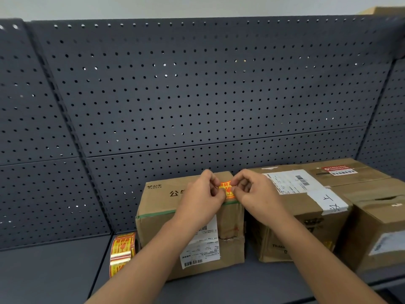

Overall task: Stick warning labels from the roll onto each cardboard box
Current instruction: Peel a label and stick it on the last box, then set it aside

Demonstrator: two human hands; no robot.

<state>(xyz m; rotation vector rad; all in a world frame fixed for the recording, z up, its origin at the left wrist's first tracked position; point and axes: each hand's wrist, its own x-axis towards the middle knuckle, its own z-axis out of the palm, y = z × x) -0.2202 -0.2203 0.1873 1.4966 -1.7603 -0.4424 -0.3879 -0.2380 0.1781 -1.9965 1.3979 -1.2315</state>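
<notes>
Item: orange warning label (226,188), pinched at its edges by the left hand (202,199) and right hand (255,191), over the left cardboard box (157,218). Label roll (121,251) stands beside it. Risk: uneven pull could crease the label or set it crooked.

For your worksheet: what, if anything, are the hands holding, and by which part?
An orange warning label, pinched at its side edges: left hand on the left, right hand on the right.
</notes>
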